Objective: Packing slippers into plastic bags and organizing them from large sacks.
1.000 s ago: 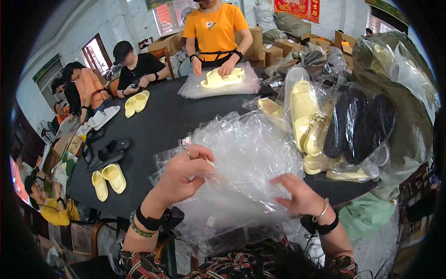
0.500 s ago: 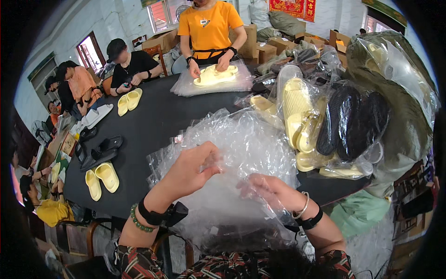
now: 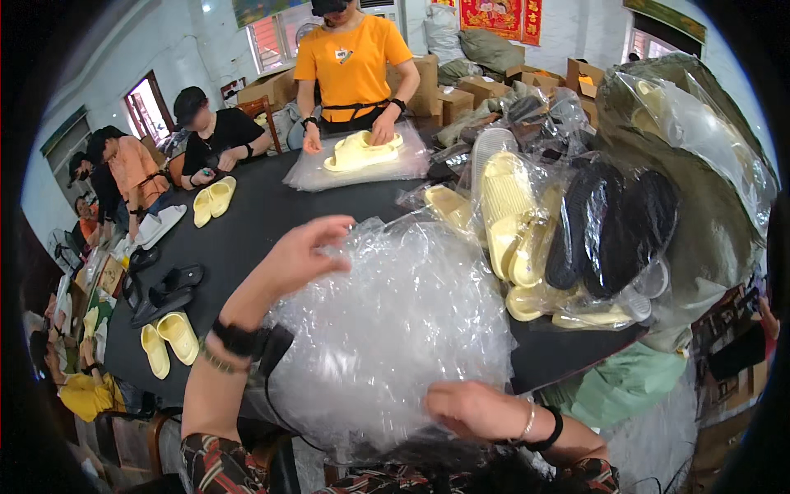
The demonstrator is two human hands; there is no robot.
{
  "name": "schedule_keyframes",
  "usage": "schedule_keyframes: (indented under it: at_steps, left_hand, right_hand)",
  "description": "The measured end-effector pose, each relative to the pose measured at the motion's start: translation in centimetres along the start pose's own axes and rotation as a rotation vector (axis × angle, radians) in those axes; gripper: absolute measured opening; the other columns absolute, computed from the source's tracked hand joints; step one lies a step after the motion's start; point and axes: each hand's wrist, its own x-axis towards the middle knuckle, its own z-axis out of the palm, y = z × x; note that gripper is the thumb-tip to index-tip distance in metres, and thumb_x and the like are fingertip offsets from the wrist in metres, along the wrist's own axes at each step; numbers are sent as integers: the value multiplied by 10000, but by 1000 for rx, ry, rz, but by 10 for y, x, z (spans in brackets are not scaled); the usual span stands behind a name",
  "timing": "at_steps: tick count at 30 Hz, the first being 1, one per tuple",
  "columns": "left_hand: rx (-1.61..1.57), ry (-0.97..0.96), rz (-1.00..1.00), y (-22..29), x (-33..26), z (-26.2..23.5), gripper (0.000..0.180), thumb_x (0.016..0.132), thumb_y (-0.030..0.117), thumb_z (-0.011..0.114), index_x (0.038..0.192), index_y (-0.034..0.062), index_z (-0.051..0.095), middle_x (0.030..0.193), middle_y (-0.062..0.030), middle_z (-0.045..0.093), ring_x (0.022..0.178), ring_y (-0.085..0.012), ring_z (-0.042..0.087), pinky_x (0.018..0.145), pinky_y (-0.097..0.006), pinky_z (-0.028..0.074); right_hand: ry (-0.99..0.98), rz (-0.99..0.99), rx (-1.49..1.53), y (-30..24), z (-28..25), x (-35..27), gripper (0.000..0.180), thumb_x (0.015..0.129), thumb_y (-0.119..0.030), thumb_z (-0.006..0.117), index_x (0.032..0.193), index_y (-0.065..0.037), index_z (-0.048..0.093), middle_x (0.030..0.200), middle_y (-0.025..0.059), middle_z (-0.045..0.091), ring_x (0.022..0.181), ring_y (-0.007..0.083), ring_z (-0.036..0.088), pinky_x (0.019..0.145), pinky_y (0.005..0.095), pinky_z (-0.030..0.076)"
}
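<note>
Black desk (image 3: 247, 206): spreads ahead of the hands and out to either side.
Clear plastic bags (image 3: 395, 313): heaped on the desk between the two hands; probably very light, limp and slippery, apt to cling together or slide as a stack, and thin enough to crease or tear if yanked.
Bagged black slippers (image 3: 609, 226): beyond the right hand and farther right, beside bagged yellow ones.
Yellow slippers (image 3: 179, 339): an unwrapped pair left of the left hand.
Left hand (image 3: 309, 255): thumb and fingers spread apart at the heap's far left edge.
Right hand (image 3: 473, 407): fingers curled at the heap's near right side; I cannot tell whether they pinch film.
Film edge: likely the best hold, one layer between thumb and fingertip, the other palm steadying the heap.
</note>
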Motion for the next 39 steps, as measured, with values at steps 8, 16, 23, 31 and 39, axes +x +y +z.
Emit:
schedule_keyframes:
  at_steps: [8,16,23,31,39]
  left_hand:
    - [618,312,142,-107,113,26,627,785,353,826,1242,-30,633,1155,-209,685,1022,-294,667,902,-375,514]
    - [139,-66,83,-16,72,54,200,892,164,718,983,-13,737,824,-66,733,742,-88,642,687,-265,511]
    - [-97,-224,251,54,-17,60,155,960,120,662,979,-9,745,870,-65,746,837,-103,684,774,-251,539]
    - [-181,218,173,35,-41,6,274,1023,184,581,1172,-18,692,1039,-71,741,1009,-135,673,926,-263,504]
    - [467,-142,444,59,-64,59,1465,576,545,919,1595,80,-24,1640,-262,79,1533,-399,36,1210,-559,110]
  right_hand:
    - [-26,-72,11,-10,-3,0,329,747,67,643,1058,-12,572,1126,173,559,967,383,599,771,415,517]
    - [374,-28,-296,42,-42,19,411,667,78,675,1008,-150,655,1612,247,194,1448,563,146,1101,637,232]
    - [451,48,-51,58,-46,23,361,751,101,619,1059,-87,631,1208,239,619,1100,394,636,843,409,520]
    - [526,113,32,72,-28,18,148,879,70,543,1006,-7,548,733,185,631,572,341,595,536,364,465]
    - [499,273,153,58,-16,12,140,921,80,481,1003,14,572,737,101,651,557,158,572,528,302,475]
